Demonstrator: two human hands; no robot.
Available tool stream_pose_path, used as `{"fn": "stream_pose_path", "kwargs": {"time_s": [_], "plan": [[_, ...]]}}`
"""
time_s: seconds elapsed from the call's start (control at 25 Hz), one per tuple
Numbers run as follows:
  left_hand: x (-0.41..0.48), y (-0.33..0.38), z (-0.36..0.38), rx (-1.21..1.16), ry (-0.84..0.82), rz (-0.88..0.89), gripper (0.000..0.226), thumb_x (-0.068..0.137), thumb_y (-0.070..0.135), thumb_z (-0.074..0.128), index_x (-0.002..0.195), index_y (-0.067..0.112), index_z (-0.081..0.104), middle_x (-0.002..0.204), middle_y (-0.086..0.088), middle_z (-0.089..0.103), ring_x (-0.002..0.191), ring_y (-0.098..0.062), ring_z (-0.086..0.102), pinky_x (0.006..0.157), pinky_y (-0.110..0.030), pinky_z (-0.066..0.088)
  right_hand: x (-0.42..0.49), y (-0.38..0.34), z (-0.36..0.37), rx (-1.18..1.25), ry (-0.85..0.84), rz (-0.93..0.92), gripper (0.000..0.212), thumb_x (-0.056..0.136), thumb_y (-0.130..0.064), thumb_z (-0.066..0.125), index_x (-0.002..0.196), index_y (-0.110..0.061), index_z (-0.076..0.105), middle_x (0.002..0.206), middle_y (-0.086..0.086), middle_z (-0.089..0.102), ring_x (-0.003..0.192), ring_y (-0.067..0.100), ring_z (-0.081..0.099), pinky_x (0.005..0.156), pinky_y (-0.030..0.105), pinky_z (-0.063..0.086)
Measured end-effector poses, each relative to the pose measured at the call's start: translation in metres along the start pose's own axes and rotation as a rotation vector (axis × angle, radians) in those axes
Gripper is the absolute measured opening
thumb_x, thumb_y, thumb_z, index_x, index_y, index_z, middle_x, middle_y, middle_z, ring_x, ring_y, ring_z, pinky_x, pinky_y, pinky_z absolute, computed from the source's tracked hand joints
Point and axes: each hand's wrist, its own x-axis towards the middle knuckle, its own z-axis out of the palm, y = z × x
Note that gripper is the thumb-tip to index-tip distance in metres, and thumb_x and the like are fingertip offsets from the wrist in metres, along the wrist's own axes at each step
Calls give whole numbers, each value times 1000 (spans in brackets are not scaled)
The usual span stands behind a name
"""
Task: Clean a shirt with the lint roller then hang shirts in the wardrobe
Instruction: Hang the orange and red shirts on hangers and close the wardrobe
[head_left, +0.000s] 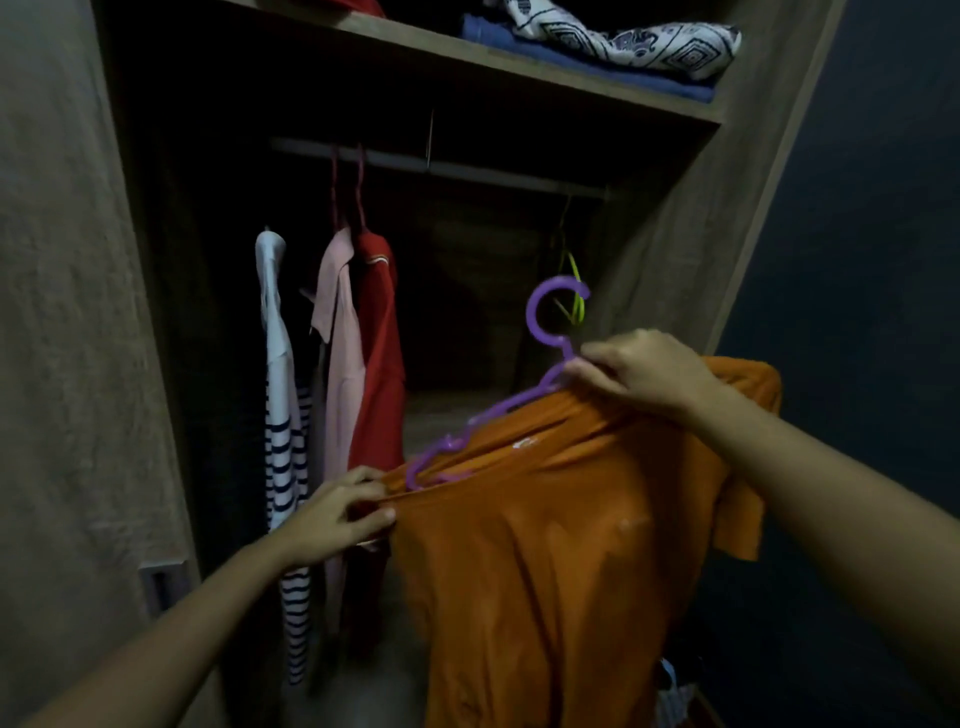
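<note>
orange shirt (545, 571) drapes wavy purple hanger (511, 402); left hand (337, 514) fingers pinch cloth, right hand (644, 371) grips hanger

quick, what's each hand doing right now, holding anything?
Left hand: pinching the orange shirt's shoulder fabric.
Right hand: gripping the purple hanger at its neck, where the shirt's collar sits.
</note>
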Motion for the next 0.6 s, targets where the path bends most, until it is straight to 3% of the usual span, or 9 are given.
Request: {"fn": "stream_pose_path", "kwargs": {"time_s": [0.12, 0.24, 0.36, 0.44, 0.52, 0.6], "plan": [[15, 30, -18, -7, 40, 105, 20, 89, 54, 43, 81, 37, 51, 80, 23, 54, 74, 6, 53, 66, -12, 37, -5, -19, 23, -2, -54, 43, 74, 78, -70, 8, 95, -23, 64, 90, 5, 70, 86, 26, 66, 68, 39, 53], [28, 61, -19, -25, 93, 114, 10, 93, 34, 46, 93, 31, 37, 69, 9, 50, 65, -2, 52, 60, -17, 37, -1, -44, 33, 157, -4, 101, 54, 87, -65, 27, 91, -22, 60, 81, 3, 67, 78, 23, 63, 62, 35, 47], [29, 65, -36, -61, 141, 54, 46, 90, 23, 57, 120, 43, 27, 71, 2, 58, 65, -8, 58, 63, -25, 46, -6, -40, 34, 374, -100, 207, 46, 84, -63, 31, 89, -28, 60, 76, -2, 64, 69, 13, 60, 63, 35, 47], [28, 60, -58, -19, 182, 7, 51, 85, 27, 65, 121, 43, 34, 75, 4, 59, 68, -8, 60, 63, -27, 48, -17, -31, 38, 587, -141, 351, 49, 82, -64, 30, 81, -26, 60, 72, -2, 63, 66, 13, 61, 67, 39, 50], [28, 55, -80, 4, 139, -26, 44, 77, 43, 70, 114, 42, 45, 84, 7, 63, 78, -2, 62, 65, -18, 50, -26, -28, 45, 821, -138, 517, 49, 87, -56, 34, 70, -17, 59, 64, 1, 59, 61, 15, 58, 68, 38, 48], [27, 51, -97, -22, 66, -37, 41, 72, 63, 61, 104, 38, 57, 90, 13, 65, 86, 4, 62, 70, -15, 50, -26, -34, 46, 974, -138, 607, 46, 93, -47, 35, 66, -17, 57, 61, 1, 56, 60, 14, 56, 70, 33, 46]]}}
